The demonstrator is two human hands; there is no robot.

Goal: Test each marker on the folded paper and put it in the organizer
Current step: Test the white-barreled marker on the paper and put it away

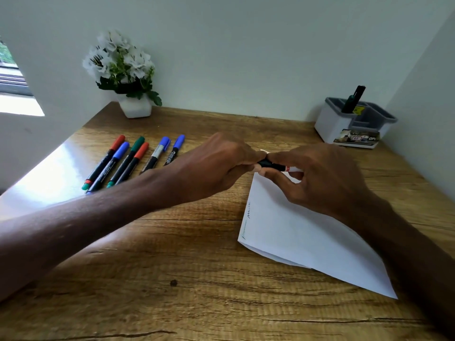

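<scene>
Both hands meet over the far corner of the folded white paper [307, 232]. Between them is a black marker [270, 165] with a red band; my left hand [216, 166] grips its left end and my right hand [317, 178] pinches its barrel. The cap end is hidden inside my left fist. The paper carries a few scribbled lines along its left edge. Several capped markers [130, 161], red, blue and green, lie in a row on the table at the left. The grey-and-white organizer [339, 124] stands at the back right with one dark green marker [353, 100] upright in it.
A white pot of white flowers [128, 77] stands at the back left against the wall. The wooden table [172, 279] sits in a corner between two white walls. A window opening shows at the far left.
</scene>
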